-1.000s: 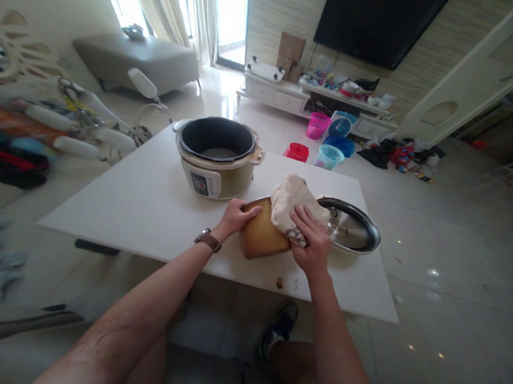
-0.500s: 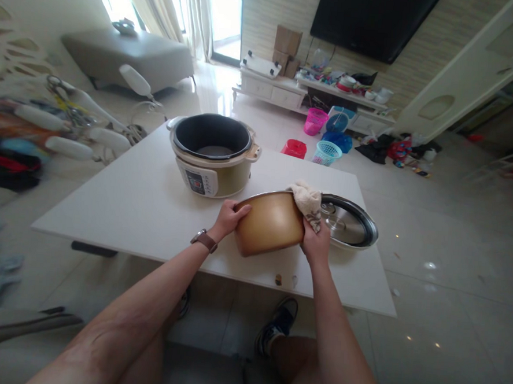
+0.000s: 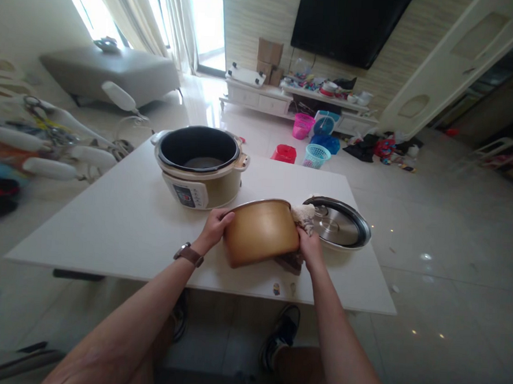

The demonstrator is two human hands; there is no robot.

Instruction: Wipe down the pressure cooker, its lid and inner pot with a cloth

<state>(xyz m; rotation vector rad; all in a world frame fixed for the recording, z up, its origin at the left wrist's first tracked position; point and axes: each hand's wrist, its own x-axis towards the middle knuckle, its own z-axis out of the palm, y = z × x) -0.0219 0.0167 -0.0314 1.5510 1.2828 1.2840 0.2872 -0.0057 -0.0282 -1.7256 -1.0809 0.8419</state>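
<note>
A gold-coloured inner pot (image 3: 260, 233) is tilted with its mouth facing away from me, just above the white table (image 3: 119, 224). My left hand (image 3: 214, 229) grips its left side with the fingers curled on the wall. My right hand (image 3: 309, 247) presses a pale cloth (image 3: 304, 215) against the pot's right side; most of the cloth is hidden behind the pot. Behind the pot stands the open rice cooker (image 3: 199, 166) with a dark interior. A steel lid (image 3: 337, 221) lies flat just right of my right hand.
Small crumbs (image 3: 283, 287) lie near the table's front edge. Beyond the table, plastic baskets (image 3: 309, 143) sit on the tiled floor in front of a low TV cabinet (image 3: 288, 101). A drying rack with clothes (image 3: 37, 144) stands at the left. My knees and a shoe (image 3: 280, 335) are below.
The cloth has moved from on top of the pot down to its right side and mostly behind it. The pot has turned so its outer wall faces me. The camera has shifted.
</note>
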